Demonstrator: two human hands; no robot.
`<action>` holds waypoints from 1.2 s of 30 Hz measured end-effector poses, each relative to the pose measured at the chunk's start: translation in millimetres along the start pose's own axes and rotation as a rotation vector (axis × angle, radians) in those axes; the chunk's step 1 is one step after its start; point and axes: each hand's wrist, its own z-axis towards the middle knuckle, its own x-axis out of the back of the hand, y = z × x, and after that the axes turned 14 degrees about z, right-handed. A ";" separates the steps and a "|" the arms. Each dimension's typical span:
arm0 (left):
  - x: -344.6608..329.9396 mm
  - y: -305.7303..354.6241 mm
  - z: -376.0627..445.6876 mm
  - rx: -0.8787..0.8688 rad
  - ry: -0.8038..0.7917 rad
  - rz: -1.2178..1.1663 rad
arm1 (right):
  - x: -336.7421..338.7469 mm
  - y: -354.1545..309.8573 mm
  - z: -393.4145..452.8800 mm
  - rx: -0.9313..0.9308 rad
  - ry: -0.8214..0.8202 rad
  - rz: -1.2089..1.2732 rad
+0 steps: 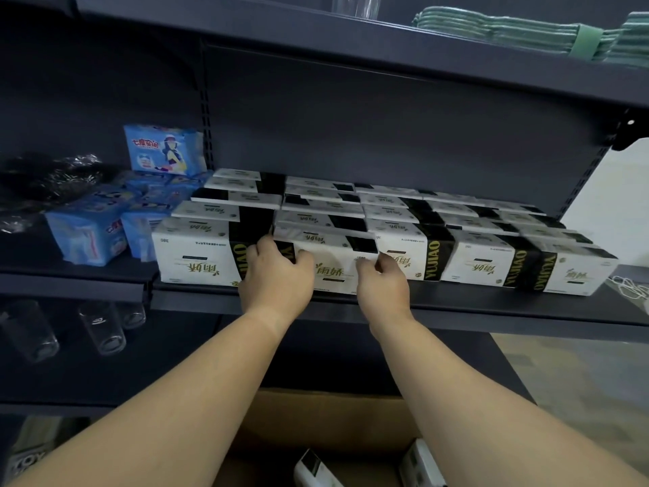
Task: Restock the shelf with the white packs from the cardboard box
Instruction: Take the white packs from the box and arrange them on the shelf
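Observation:
A white pack (330, 256) with a black band stands at the front edge of the dark shelf (491, 309), second from the left in the front row. My left hand (277, 275) grips its left end and my right hand (384, 281) grips its right end. Several more white packs (414, 209) fill the shelf in rows behind and beside it. Below, the cardboard box (326, 416) is open, with two white packs (316, 469) showing at the bottom edge.
Blue plastic packs (87, 233) lie left of the white packs, with dark wrapped items (45, 181) further left. Clear glasses (102, 328) stand on the lower left shelf. Green folded cloths (509, 33) lie on the upper shelf.

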 end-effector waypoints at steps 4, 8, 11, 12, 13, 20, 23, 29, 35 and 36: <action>-2.9 -0.5 -1.5 0.001 0.011 0.020 | -1.7 0.5 0.9 0.001 -0.002 -0.005; -5.8 -0.6 -4.5 -0.013 0.034 0.064 | -1.4 1.6 0.0 0.007 -0.017 -0.033; -6.3 -1.0 -3.9 -0.019 0.036 0.098 | -2.1 1.3 -0.7 0.001 -0.025 -0.043; -6.3 -1.3 -3.4 -0.021 0.033 0.108 | -2.5 0.7 -0.9 -0.004 -0.028 -0.047; -6.5 -2.0 -3.0 -0.022 0.030 0.116 | -3.0 0.4 -1.0 -0.009 -0.029 -0.049; -7.4 -5.4 -2.6 -0.018 0.023 0.115 | -5.5 3.0 0.8 -0.033 -0.016 -0.073; -7.6 -4.7 -3.0 -0.016 0.021 0.119 | -3.6 2.6 0.0 -0.040 -0.017 -0.063; -8.6 -1.9 -4.6 -0.002 0.014 0.105 | 2.0 -1.9 -3.2 -0.053 -0.033 -0.032; -8.5 1.6 -9.5 0.010 0.008 0.070 | 7.4 -3.5 -5.9 -0.056 -0.052 -0.033; -8.9 2.0 -11.5 0.010 0.009 0.065 | 8.4 -3.5 -6.6 -0.055 -0.056 -0.036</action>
